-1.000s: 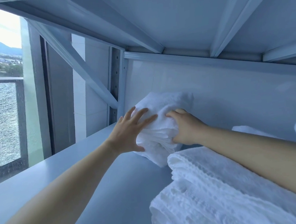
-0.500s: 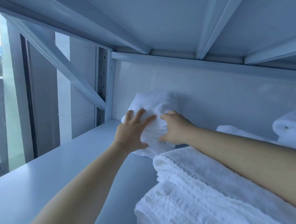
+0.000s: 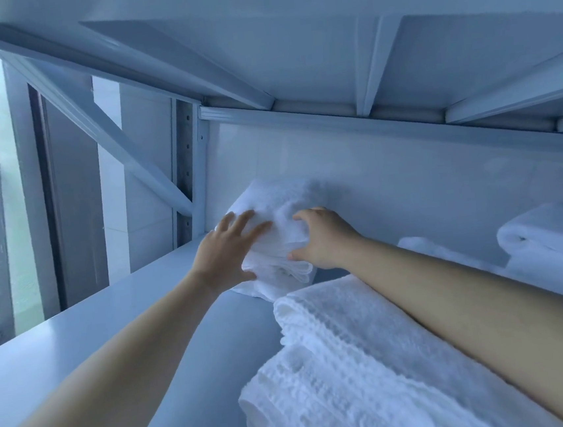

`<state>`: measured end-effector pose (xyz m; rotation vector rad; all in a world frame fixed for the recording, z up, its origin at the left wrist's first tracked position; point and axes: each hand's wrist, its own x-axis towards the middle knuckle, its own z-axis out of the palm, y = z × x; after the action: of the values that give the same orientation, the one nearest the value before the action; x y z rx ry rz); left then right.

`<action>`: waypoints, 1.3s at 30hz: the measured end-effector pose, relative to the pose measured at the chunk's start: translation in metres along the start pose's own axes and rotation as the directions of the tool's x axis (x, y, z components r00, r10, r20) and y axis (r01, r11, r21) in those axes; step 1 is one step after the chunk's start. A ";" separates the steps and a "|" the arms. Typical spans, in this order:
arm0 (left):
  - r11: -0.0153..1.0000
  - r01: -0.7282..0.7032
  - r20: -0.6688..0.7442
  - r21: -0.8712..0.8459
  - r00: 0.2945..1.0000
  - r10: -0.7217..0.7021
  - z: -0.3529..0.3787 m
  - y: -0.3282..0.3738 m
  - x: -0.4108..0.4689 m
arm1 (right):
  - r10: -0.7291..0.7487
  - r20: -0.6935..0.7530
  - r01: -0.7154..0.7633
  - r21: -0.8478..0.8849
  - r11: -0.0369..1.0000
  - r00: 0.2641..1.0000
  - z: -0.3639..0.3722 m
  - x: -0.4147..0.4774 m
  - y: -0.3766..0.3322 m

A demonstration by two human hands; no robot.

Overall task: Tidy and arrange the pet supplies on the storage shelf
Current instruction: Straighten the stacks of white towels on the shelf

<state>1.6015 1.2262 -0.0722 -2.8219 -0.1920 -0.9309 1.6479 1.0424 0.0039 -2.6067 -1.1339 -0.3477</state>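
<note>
On the shelf [image 3: 78, 336], back corner: the folded towel [image 3: 271, 197] sits by the wall [image 3: 408, 184].
Left hand [image 3: 223, 253]: flat, fingers spread wide, pressing the towel's side.
Right hand [image 3: 323, 236]: curled round its front.
Tip: squeeze both sides evenly and keep the folds neat.

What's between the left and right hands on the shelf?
A folded white towel; left hand rests on it, right hand grips it. Head view.

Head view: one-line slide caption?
Left hand presses, right hand grips a folded white towel at the shelf's back-left corner, beside stacked waffle-weave towels.
</note>
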 end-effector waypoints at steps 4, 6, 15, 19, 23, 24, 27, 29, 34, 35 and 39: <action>0.995 0.031 -0.020 -0.096 0.999 -0.033 -0.020 -0.001 -0.009 | -0.016 -0.059 0.019 0.060 0.998 0.998 -0.009 -0.002 -0.002; 0.991 0.035 -0.046 -0.133 0.998 -0.042 -0.033 -0.003 -0.015 | -0.021 -0.084 0.028 0.089 0.996 0.996 -0.017 -0.003 -0.003; 0.961 -0.031 -0.145 -0.273 0.989 -0.009 -0.097 0.004 -0.032 | -0.052 -0.138 0.072 0.144 0.987 0.989 -0.051 -0.032 -0.005; 0.943 -0.110 -0.128 -0.313 0.989 0.073 -0.123 0.023 -0.042 | -0.071 -0.138 0.092 0.148 0.985 0.988 -0.063 -0.058 -0.007; 0.933 -0.128 -0.101 -0.336 0.990 0.099 -0.150 0.047 -0.059 | -0.078 -0.124 0.098 0.165 0.981 0.989 -0.078 -0.091 -0.005; 0.931 -0.126 -0.093 -0.341 0.991 0.100 -0.157 0.053 -0.064 | -0.075 -0.120 0.095 0.175 0.980 0.990 -0.083 -0.100 -0.004; 0.924 -0.124 -0.057 -0.363 0.992 0.111 -0.176 0.073 -0.082 | -0.065 -0.108 0.085 0.192 0.978 0.992 -0.097 -0.129 -0.004; 0.921 -0.137 -0.028 -0.364 0.990 0.137 -0.185 0.084 -0.094 | -0.059 -0.106 0.080 0.199 0.977 0.993 -0.104 -0.148 -0.005; 0.928 -0.141 0.042 -0.345 0.985 0.165 -0.205 0.118 -0.131 | -0.071 -0.075 0.086 0.217 0.972 0.995 -0.110 -0.202 -0.007; 0.930 -0.139 0.052 -0.339 0.985 0.167 -0.209 0.124 -0.137 | -0.072 -0.068 0.085 0.217 0.972 0.995 -0.110 -0.212 -0.008; 0.941 -0.112 0.094 -0.319 0.984 0.150 -0.218 0.136 -0.162 | -0.069 -0.072 0.084 0.231 0.969 0.995 -0.108 -0.243 -0.012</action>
<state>1.3695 1.0396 -0.0116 -3.1337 0.1435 -0.8311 1.4659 0.8496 0.0271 -2.3370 -1.1797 -0.2918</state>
